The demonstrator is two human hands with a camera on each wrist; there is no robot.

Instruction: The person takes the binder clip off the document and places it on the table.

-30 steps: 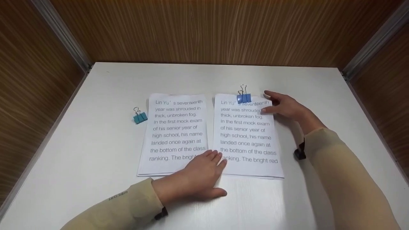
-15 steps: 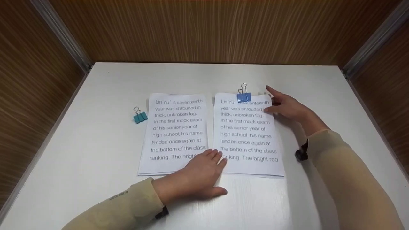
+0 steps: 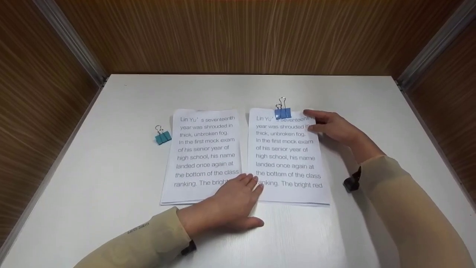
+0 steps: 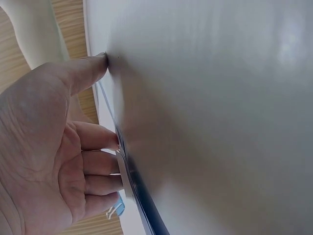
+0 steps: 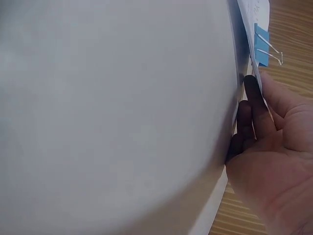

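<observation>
Two stacks of printed sheets lie side by side, the left stack [image 3: 204,193] and the right stack [image 3: 288,195]. A blue binder clip [image 3: 283,113] grips the top edge of the right stack, its wire handles raised. My left hand [image 3: 232,204] rests flat across the lower inner edges of both stacks, thumb spread onto the table. At the right stack's upper right corner, my right hand [image 3: 336,128] pinches the sheets. In the right wrist view, some of its fingers [image 5: 254,103] reach under the lifted paper edge, while others lie over it.
A teal binder clip [image 3: 163,137] lies beside the left stack's left edge. The white table [image 3: 93,178] is enclosed by wood-grain panels [image 3: 238,37] at the back and both sides.
My right index finger lifted off the corner, then came down onto the printed sheet. The right forearm shifted slightly outward. My left hand stayed in place.
</observation>
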